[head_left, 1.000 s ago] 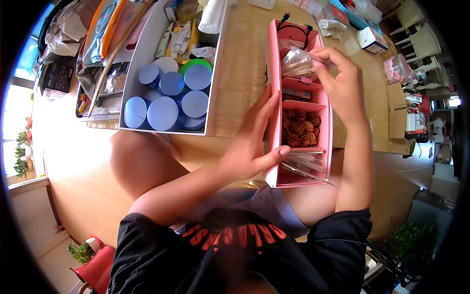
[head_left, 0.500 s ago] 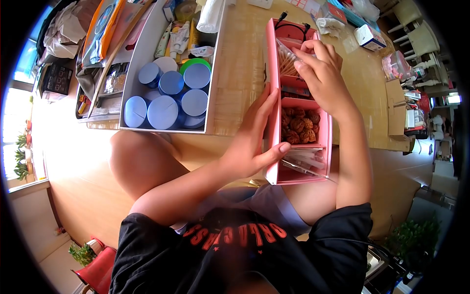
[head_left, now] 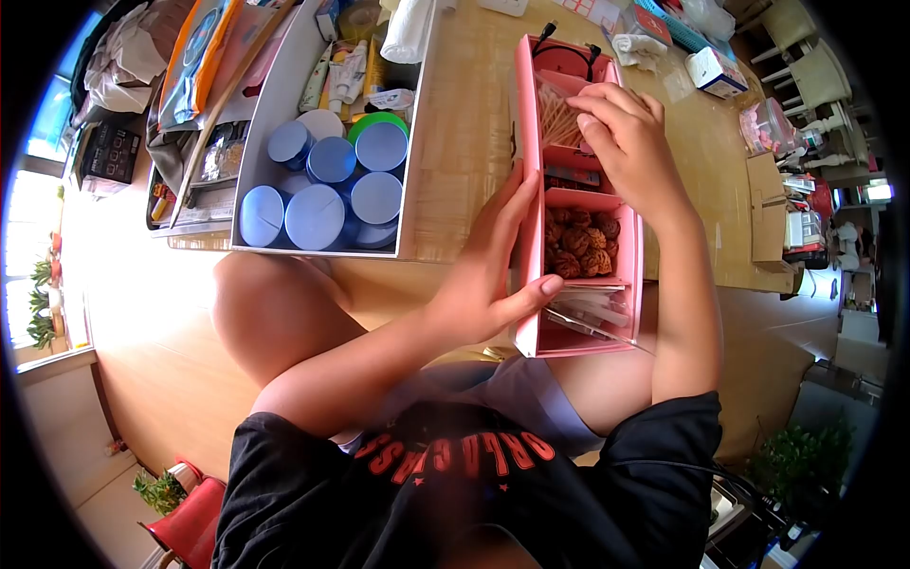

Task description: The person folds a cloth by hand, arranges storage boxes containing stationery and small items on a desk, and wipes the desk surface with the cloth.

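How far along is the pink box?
Looks done: brown wrinkled balls grouped in one compartment. In hand: left hand steadies the pink box; right hand is at the thin sticks. Left, probably: those sticks, lying fanned out. Can't tell if more goes in.

Box (head_left: 530,109): long, narrow, pink, open-topped, cross-divided. Upper centre-right of frame, long axis near vertical, leaning slightly; lower end reaches past the tabletop (head_left: 464,171) edge. Swabs (head_left: 555,116): thin pale sticks, loose, slanted and fanned in the upper section, right side partly hidden. Black cable (head_left: 548,32) over the top end. Below the swabs: small dark items (head_left: 573,177), unclear; then wrinkled brown nuts (head_left: 576,248), heaped; then clear packets (head_left: 590,307), slanted.
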Motion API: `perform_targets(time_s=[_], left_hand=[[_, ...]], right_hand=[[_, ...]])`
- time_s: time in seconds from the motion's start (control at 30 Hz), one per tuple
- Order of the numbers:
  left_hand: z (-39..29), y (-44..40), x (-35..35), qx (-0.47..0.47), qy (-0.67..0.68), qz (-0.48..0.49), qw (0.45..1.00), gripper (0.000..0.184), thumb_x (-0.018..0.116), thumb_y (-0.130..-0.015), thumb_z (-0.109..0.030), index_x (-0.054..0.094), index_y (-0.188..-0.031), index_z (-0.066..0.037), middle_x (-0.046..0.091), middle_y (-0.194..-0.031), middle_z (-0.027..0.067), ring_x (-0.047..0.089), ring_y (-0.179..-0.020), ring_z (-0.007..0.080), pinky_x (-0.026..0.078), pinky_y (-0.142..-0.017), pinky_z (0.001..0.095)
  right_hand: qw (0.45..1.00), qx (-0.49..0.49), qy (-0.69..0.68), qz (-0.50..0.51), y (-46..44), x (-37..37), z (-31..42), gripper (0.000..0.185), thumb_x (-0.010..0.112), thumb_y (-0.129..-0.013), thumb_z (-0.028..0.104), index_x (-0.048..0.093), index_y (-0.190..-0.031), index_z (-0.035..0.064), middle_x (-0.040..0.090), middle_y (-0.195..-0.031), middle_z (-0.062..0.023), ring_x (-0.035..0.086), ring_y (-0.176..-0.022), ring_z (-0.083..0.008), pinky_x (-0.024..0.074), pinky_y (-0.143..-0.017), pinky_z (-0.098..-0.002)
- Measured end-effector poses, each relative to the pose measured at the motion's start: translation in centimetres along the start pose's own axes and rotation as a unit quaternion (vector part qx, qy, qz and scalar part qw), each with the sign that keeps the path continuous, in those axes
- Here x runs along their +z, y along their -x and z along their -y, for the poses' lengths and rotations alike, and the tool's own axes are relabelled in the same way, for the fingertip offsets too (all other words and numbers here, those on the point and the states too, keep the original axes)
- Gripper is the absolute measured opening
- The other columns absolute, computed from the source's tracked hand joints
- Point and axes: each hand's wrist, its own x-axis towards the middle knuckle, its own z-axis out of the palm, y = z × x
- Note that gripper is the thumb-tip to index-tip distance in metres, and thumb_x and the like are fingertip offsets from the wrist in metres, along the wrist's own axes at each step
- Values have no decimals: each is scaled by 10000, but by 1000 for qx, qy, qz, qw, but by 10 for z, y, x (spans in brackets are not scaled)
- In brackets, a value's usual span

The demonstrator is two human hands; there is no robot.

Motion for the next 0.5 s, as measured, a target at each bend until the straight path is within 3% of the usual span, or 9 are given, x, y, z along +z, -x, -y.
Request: perform_targets(time_s=[0.27,0.37,0.5], left_hand=[[-1,0,-1,-4,-9,3,1000,940,671,-943,-418,174,-1615,12,181,-1642,319,228,-1527,448,217,-1235,482],[-2,1,-2,-6,-9,4,1000,938,671,-942,-414,174,-1615,9,181,-1642,319,229,-1527,448,217,-1235,483],[-1,0,-1,-6,-4,1,1000,938,674,-941,-411,175,-1616,7,181,-1643,318,230,-1527,447,216,-1235,484]], right_hand=[[999,21,-32,-29,-3,0,1,266,559,-1023,241,711,-1143,58,701,-1150,-67,598,-1096,-233,260,-1061,-418],[998,49,-49,7,-5,-7,2,256,570,-1016,244,725,-1125,72,702,-1154,-47,582,-1116,-215,250,-1052,-409],[1000,16,-16,12,-2,0,-2,228,596,-998,248,744,-1041,81,711,-1108,-18,558,-1146,-200,251,-1047,-407]])
